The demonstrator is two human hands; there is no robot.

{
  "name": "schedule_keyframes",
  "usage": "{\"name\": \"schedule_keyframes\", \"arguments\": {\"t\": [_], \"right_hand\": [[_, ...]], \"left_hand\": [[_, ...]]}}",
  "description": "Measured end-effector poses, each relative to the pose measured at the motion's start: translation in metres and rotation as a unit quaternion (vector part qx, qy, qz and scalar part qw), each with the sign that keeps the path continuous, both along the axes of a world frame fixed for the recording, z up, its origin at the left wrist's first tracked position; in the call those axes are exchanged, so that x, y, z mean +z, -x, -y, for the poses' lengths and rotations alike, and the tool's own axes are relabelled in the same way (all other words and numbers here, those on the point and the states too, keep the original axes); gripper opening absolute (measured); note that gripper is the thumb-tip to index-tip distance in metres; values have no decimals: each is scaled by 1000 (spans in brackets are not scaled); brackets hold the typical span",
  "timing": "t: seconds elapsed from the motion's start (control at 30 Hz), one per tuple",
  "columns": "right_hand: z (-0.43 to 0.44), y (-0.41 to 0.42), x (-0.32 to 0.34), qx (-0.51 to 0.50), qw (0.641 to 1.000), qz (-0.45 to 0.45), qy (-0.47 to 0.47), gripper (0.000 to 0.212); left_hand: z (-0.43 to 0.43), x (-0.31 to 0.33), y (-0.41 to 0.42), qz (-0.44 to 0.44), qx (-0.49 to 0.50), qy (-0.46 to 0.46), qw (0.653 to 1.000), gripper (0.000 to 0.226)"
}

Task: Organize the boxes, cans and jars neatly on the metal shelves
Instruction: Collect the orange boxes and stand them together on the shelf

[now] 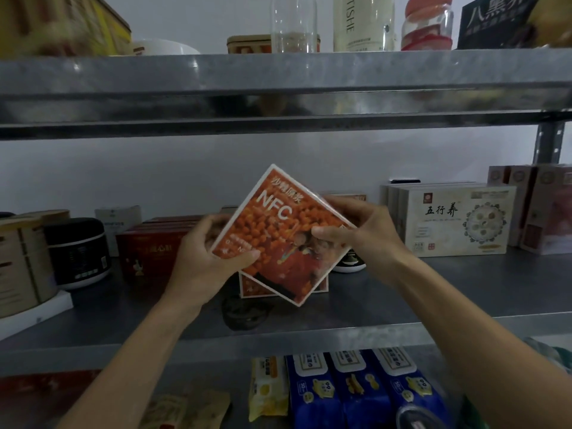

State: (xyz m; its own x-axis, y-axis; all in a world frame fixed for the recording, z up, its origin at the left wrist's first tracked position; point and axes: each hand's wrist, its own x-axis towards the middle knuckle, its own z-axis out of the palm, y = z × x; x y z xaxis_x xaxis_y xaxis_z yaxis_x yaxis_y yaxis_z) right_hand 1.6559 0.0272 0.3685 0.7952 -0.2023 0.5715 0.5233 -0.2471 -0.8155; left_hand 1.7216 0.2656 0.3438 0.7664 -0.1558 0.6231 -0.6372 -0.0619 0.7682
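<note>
Looking at my feed, I see the metal shelves fill the view: an upper shelf across the top and a middle shelf below it. On the middle shelf a cream box stands at the right, while a red box and a black jar stand at the left.

The orange box is held in the air in front of the middle shelf, its printed face toward me. It is turned onto a corner like a diamond, with one corner pointing up and the opposite one down. The face looks nearly square, so I cannot tell its long axis. The "NFC" lettering slopes down to the right.

The left hand grips the lower-left edge and the right hand the right corner. Each hand's fingers pinch the box, thumb on the front.
</note>
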Motion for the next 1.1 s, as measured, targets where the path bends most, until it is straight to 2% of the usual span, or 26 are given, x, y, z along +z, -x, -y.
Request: {"name": "schedule_keyframes", "arguments": {"t": [0.1,0.2,0.3,0.5,0.57,0.63,0.7,0.8,0.83,0.9,0.97,1.1], "right_hand": [[-2,-7,5,-20,1000,16,-14,62],[-4,-14,4,-35,999,30,-2,63],[-6,-21,-6,-53,998,32,28,65],[-9,-26,-27,-78,995,28,51,69],[-9,-28,-30,-123,988,54,76,74],[-8,-29,-34,-171,977,88,93,80],[-5,-32,-41,-187,974,96,89,89],[-6,-31,-50,-139,990,17,35,109],[-8,-30,-53,-108,994,-14,20,109],[-13,-32,-58,-61,997,-32,19,93],[-19,-33,-61,-52,998,-29,25,80],[-31,-43,-61,-47,998,-20,24,74]], "left_hand": [[-1,-11,0,-14,30,-59,998,47],[1,-28,2,-8,56,-117,992,41],[5,-46,-3,12,76,-137,988,39],[7,-63,-16,-8,102,-173,980,47],[6,-62,-19,6,142,-175,974,56],[3,-59,-22,-5,164,-168,972,75],[3,-56,-27,-49,131,-141,980,99],[8,-51,-30,-91,38,-108,989,116],[11,-51,-31,-91,7,-107,990,115],[15,-52,-33,-77,-31,-104,991,107],[15,-54,-35,-62,-39,-91,993,103],[6,-53,-39,-47,-28,-65,996,104]]}}
